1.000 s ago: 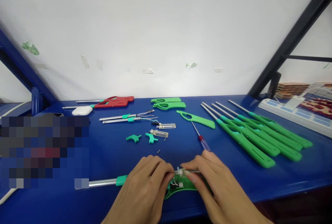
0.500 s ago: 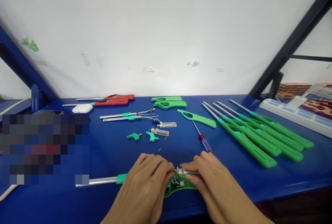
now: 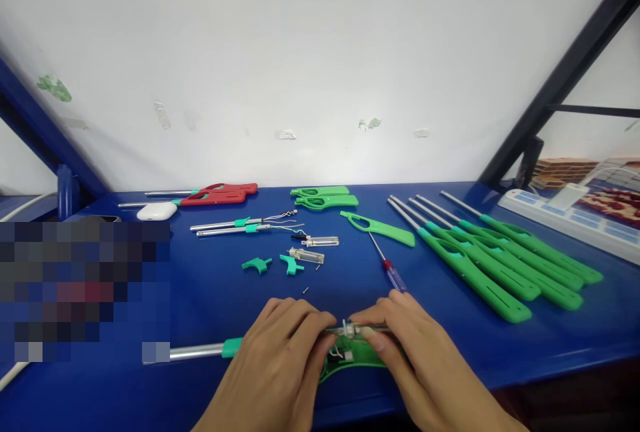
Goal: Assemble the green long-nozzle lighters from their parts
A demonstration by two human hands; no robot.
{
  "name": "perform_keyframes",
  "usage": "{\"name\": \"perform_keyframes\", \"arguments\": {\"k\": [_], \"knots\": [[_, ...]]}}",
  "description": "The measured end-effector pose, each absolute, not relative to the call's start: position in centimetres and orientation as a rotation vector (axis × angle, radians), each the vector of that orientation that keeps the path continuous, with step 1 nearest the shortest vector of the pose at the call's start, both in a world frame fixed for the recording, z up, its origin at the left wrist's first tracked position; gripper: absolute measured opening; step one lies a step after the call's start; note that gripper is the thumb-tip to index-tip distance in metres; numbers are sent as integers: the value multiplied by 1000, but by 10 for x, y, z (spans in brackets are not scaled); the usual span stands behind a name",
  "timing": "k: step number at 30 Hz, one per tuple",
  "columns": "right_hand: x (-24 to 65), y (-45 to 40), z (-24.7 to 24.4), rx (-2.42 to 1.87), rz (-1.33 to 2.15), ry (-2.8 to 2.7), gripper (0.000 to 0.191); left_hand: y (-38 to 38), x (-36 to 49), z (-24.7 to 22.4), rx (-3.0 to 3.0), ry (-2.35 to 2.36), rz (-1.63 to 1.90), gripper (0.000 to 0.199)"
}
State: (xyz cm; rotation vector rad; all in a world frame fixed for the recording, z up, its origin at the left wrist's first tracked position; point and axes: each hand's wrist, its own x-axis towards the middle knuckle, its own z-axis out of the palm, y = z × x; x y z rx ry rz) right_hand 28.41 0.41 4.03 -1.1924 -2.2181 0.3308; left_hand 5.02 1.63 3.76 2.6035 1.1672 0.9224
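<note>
At the front edge of the table lies an opened long-nosed lighter, its metal barrel (image 3: 197, 352) pointing left and its green half-shell handle (image 3: 367, 355) exposing wires and a dark part. My left hand (image 3: 280, 359) is closed over the lighter's middle, thumb and forefinger pinched beside the valve; what sits between the fingertips is mostly hidden. My right hand (image 3: 415, 352) pinches a clear fuel tank (image 3: 350, 330) above the shell, its white valve end toward my left fingers. Just beyond lie two teal triggers (image 3: 257, 265), loose clear tanks (image 3: 306, 256) and small screws (image 3: 305, 291).
A screwdriver (image 3: 395, 277) lies beyond my right hand, its tip by a green half shell (image 3: 385, 229). Several green lighters (image 3: 480, 279) lie at right near a power strip (image 3: 570, 222). Barrels with wires (image 3: 225, 226), green shells (image 3: 327, 201), red lighters (image 3: 215, 197) and a white case (image 3: 157, 211) lie farther back.
The clear tank's valve end has tilted slightly and shifted a little right, with my fingers staying closed near it. The whole view has shifted slightly; the other things lie as before.
</note>
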Motion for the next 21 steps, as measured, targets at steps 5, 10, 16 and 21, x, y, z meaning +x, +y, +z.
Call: {"name": "perform_keyframes", "arguments": {"k": [5, 10, 16, 21], "knots": [[283, 10, 38, -1163, 415, -2183, 17, 14, 49, 42, 2503, 1156, 898, 26], [285, 13, 37, -1127, 350, -2166, 18, 13, 48, 44, 2507, 1151, 893, 26], [286, 13, 37, -1226, 235, -2155, 25, 11, 48, 45, 2581, 1175, 1008, 27], [286, 15, 38, -1213, 246, -2194, 29, 10, 40, 39, 2747, 1183, 1011, 22]]}}
